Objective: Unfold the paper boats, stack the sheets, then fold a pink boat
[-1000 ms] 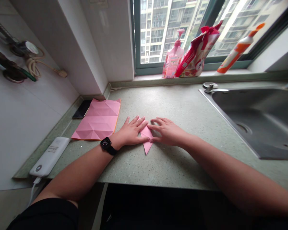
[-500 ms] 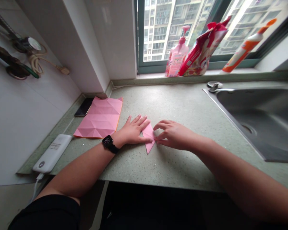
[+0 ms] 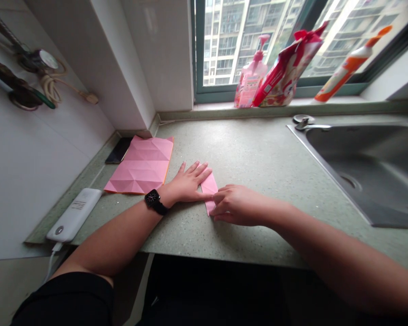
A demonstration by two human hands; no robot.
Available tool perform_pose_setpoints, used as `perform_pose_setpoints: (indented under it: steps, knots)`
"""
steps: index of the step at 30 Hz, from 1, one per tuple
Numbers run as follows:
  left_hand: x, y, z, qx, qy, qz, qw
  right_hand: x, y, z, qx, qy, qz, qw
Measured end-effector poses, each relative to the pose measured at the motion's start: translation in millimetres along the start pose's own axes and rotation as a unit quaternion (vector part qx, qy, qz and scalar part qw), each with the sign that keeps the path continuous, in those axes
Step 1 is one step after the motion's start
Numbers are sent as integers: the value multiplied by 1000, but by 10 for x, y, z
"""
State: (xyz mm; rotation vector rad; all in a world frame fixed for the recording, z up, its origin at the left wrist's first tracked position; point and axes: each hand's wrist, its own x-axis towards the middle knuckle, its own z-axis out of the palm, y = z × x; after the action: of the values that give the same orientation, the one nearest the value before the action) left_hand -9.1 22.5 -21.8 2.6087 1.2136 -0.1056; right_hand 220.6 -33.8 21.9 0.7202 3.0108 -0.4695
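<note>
A small folded piece of pink paper (image 3: 209, 184) lies on the counter between my two hands. My left hand (image 3: 187, 183) rests flat, fingers spread, its fingertips and thumb pressing the paper's left side. On the wrist is a black watch (image 3: 152, 199). My right hand (image 3: 233, 203) is closed at the paper's lower right edge, the fingertips pinching its near end and one finger close to my left thumb. Part of the paper is hidden under the fingers. Left of my hands lies a larger creased pink sheet (image 3: 141, 163), with an orange edge showing beneath it.
A dark phone (image 3: 118, 151) sits partly under the creased sheet. A white power bank (image 3: 75, 213) with a cable lies at the counter's left. The metal sink (image 3: 370, 181) is on the right. A pink pump bottle (image 3: 250, 83), red bag (image 3: 289, 72) and orange-white bottle (image 3: 343, 68) line the windowsill.
My right hand has moved down and slightly left along the paper, to its near end. The paper's right-hand corner now looks folded in or covered. My left hand has stayed in place.
</note>
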Motion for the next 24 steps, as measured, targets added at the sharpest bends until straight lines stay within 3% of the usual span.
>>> perform_pose_setpoints:
  steps: [4, 8, 14, 18, 24]
  knots:
    - [-5, 4, -9, 1, -5, -2, 1000, 24, -52, 12, 17, -10, -7, 1000]
    - [-9, 9, -19, -1, -4, -2, 1000, -27, 58, 2, 29, -5, 12, 999]
    - [-11, 8, -2, -8, 10, 3, 1000, -124, 392, -11, -16, 81, 117, 990]
    - [-14, 6, 10, -12, 17, 3, 1000, -35, 490, 120, -41, 178, 129, 975]
    - [-13, 12, -3, -20, 13, 2, 1000, 123, 504, 343, -49, 159, 154, 974]
